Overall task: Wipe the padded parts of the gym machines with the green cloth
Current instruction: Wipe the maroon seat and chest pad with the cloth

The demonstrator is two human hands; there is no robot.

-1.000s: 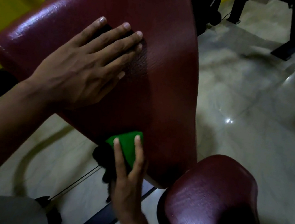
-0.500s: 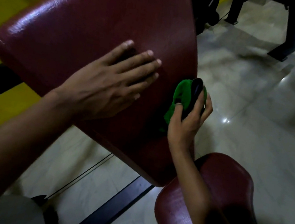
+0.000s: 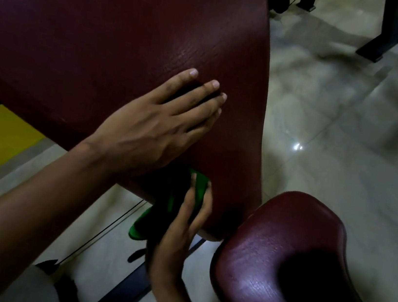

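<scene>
The right hand (image 3: 182, 227) presses the green cloth (image 3: 199, 189) flat-fingered against the back pad's (image 3: 131, 39) lower tip; the left hand (image 3: 155, 129) lies open just above, with unwiped pad stretching upward.

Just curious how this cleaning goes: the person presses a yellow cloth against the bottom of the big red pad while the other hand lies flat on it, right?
Not quite: the head view shows the cloth is green, not yellow. The rest holds.
</scene>
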